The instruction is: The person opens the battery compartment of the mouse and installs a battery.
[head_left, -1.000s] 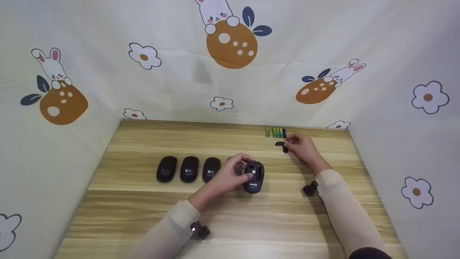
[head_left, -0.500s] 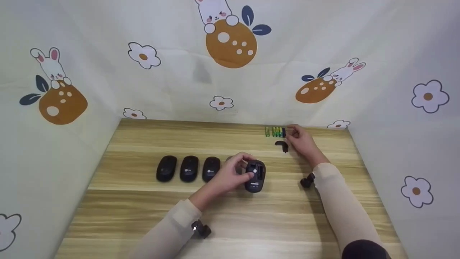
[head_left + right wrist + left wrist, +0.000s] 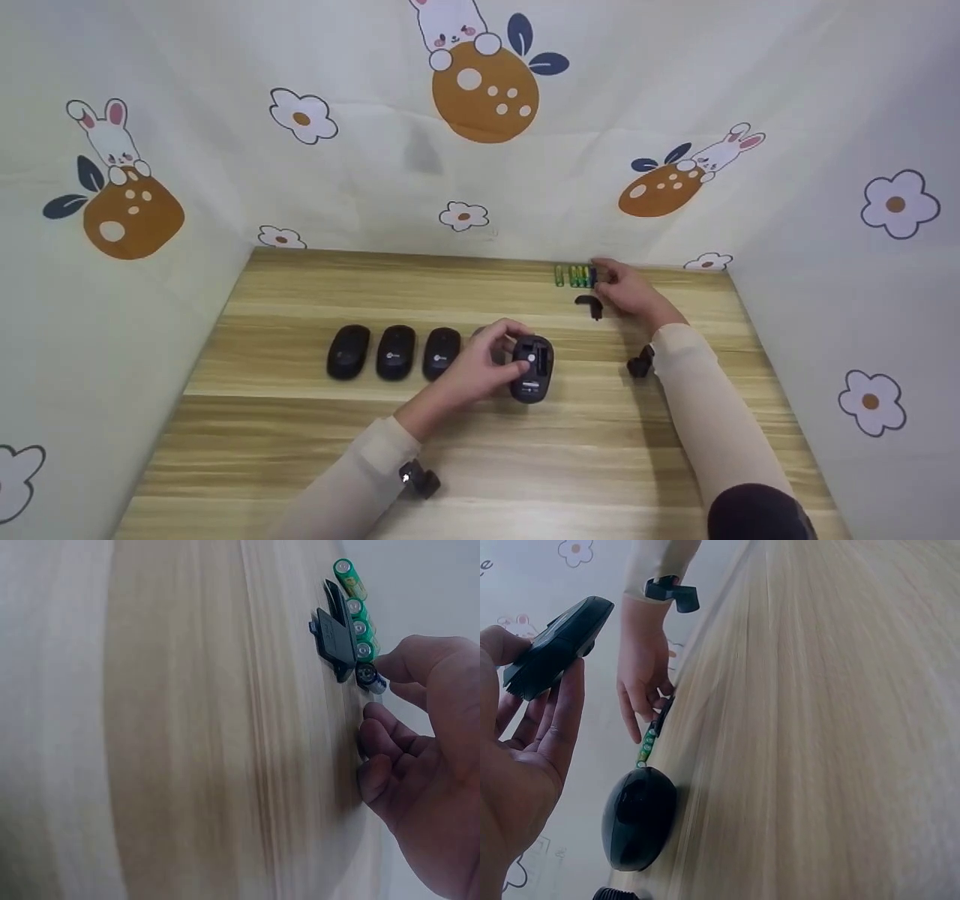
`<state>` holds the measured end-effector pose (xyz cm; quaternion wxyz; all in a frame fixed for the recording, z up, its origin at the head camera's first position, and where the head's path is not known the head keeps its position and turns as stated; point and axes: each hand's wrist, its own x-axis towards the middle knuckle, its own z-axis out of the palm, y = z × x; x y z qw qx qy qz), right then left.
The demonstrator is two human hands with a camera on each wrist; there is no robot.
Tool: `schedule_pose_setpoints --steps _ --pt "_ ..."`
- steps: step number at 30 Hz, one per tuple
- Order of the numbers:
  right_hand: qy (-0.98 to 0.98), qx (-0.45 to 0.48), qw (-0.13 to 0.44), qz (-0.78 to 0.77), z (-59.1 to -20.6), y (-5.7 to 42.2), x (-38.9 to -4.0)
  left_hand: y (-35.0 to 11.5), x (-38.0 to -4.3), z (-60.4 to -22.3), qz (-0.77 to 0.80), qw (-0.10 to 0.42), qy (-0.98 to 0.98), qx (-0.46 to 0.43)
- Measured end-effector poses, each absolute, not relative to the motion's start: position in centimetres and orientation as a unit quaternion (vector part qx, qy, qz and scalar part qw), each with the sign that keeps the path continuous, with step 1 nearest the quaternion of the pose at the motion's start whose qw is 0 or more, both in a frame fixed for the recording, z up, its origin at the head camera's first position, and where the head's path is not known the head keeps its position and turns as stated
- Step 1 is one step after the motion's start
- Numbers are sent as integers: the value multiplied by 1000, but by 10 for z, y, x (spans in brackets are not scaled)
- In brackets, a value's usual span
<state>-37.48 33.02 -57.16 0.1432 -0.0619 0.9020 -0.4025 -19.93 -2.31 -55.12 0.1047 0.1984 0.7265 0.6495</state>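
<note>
My left hand (image 3: 480, 364) grips a black computer mouse (image 3: 531, 379) by its sides, thumb on its underside, which faces the camera with the battery compartment uncovered. At the back right, my right hand (image 3: 630, 289) reaches to a dark blue battery (image 3: 369, 676) at the end of a row; its fingertips are right at that battery, the fingers not closed round it. Several green batteries (image 3: 579, 276) lie alongside, one of them (image 3: 559, 275) set a little apart. A black curved battery cover (image 3: 590, 304) lies just in front of the batteries.
Three black mice (image 3: 395, 352) stand in a row left of my left hand. Another mouse (image 3: 639, 819) sits on the table in the left wrist view, mostly hidden behind the hand in the head view. A patterned cloth wall (image 3: 360, 187) rises behind the wooden table (image 3: 525, 465).
My right hand has let go of the battery cover, leaving it on the table, and has moved back to the dark blue battery. The left hand and its mouse have barely moved.
</note>
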Motion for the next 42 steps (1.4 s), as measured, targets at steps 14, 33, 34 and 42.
schedule_pose_setpoints --steps 14,33,34,42 --pt "919 -104 94 -368 -579 332 -383 -24 -202 -554 650 96 724 211" --pt "870 -58 25 -489 -593 337 -367 -23 -204 -556 661 105 715 202" --pt "867 -55 19 -494 -593 337 -366 -23 -204 -556 662 106 714 203" --pt "817 -19 -10 -577 -591 335 -359 -23 -204 -556 661 104 713 208"
